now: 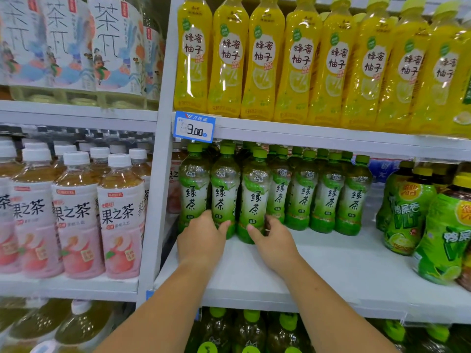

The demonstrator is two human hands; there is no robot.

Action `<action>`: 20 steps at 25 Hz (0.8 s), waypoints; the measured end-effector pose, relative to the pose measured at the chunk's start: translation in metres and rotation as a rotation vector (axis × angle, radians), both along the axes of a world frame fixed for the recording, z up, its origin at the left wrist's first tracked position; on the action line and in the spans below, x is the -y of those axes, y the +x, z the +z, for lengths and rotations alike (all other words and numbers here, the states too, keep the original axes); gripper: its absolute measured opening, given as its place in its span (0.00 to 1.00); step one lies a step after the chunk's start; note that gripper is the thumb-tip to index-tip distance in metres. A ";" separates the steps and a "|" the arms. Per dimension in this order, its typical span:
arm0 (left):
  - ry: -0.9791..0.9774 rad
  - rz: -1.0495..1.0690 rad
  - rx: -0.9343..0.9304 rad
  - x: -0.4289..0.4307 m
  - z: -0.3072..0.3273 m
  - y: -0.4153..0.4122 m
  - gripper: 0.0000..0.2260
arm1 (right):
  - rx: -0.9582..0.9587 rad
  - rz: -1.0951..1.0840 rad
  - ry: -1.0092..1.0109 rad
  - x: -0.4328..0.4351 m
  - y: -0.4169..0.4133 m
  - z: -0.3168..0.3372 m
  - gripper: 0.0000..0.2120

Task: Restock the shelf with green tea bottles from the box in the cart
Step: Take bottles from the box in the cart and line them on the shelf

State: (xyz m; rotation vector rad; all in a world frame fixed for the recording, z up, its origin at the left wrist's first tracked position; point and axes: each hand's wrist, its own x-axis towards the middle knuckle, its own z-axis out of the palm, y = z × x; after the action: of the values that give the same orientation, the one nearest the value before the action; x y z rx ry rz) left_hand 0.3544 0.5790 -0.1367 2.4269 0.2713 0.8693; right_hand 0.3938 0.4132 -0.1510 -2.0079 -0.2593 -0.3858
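Several green tea bottles with green caps stand in rows on the white middle shelf [318,271]. My left hand [201,238] grips the lower part of the two front-left bottles [195,192], thumb against the second one. My right hand [274,240] holds the base of the third front bottle [256,197], which stands slightly ahead of the row. The other green tea bottles [328,197] stand to the right, further back. The box and the cart are out of view.
Yellow honey-pomelo bottles [298,59] fill the shelf above, behind a blue price tag [194,126]. Larger green bottles [407,212] stand at the right. Pink peach tea bottles [76,215] fill the left bay beyond a white upright post [158,174]. More bottles sit below.
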 end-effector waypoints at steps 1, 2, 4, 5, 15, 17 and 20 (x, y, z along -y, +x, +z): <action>0.007 0.006 -0.001 0.000 0.001 -0.001 0.14 | -0.003 -0.009 0.001 0.000 0.000 0.000 0.18; 0.010 0.007 0.002 0.001 0.002 -0.003 0.14 | -0.005 -0.019 0.005 -0.001 0.000 0.000 0.19; 0.000 -0.004 0.017 0.001 0.001 -0.007 0.12 | -0.010 -0.038 0.008 -0.001 -0.002 0.000 0.21; -0.018 -0.014 0.024 0.002 0.000 -0.010 0.12 | -0.012 -0.041 0.007 -0.001 -0.003 0.000 0.21; -0.372 -0.301 -0.175 -0.003 0.012 -0.064 0.24 | -0.130 0.013 -0.052 0.009 -0.051 0.010 0.29; -0.437 -0.326 -0.187 0.001 0.017 -0.078 0.26 | -0.152 0.010 -0.071 0.015 -0.064 0.011 0.29; -0.474 -0.390 -0.168 0.006 0.022 -0.095 0.25 | -0.147 0.038 -0.055 0.023 -0.082 0.020 0.28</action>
State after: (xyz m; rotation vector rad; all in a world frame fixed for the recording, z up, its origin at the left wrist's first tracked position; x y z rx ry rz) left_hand 0.2593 0.5733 -0.1149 2.0095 0.0498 0.3749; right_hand 0.3115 0.3905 -0.1314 -2.0710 -0.2176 -0.2074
